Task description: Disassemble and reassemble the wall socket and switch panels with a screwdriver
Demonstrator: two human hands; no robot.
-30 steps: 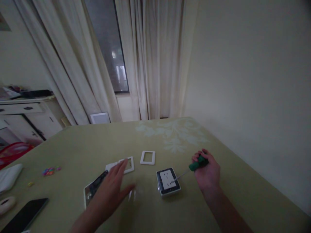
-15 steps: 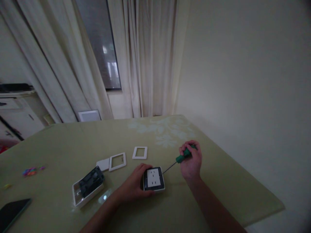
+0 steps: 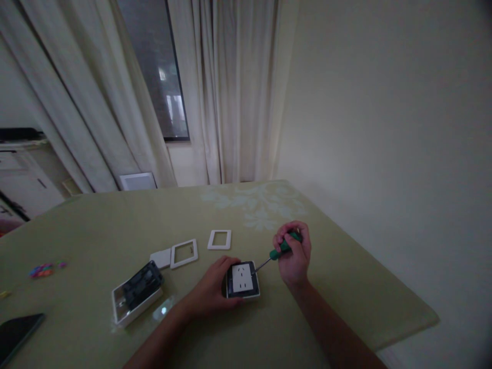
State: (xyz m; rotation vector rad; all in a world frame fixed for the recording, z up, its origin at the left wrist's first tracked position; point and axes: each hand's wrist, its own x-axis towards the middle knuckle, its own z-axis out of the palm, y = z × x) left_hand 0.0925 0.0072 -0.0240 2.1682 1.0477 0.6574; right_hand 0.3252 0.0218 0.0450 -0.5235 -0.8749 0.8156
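A wall socket point(image 3: 242, 280) with a white face and dark frame lies on the green table point(image 3: 346, 287). My left hand point(image 3: 211, 292) grips its left side, fingers curled round the edge. My right hand point(image 3: 292, 253) is closed on a green-handled screwdriver point(image 3: 283, 246), whose thin shaft slants down-left with the tip at the socket's upper right corner. Left of the socket lies a second, opened socket box point(image 3: 137, 292) with dark insides.
Two white square frames point(image 3: 184, 253) point(image 3: 219, 239) and a small white plate point(image 3: 161, 258) lie behind the socket. A dark phone point(image 3: 17, 332) and small coloured bits point(image 3: 41, 269) sit at the far left. Curtains, a window and a cabinet stand behind the table; its edge runs close on the right.
My left hand swept right from beside the opened box and took hold of the socket. My right hand brought the screwdriver's tip in to the socket's corner.
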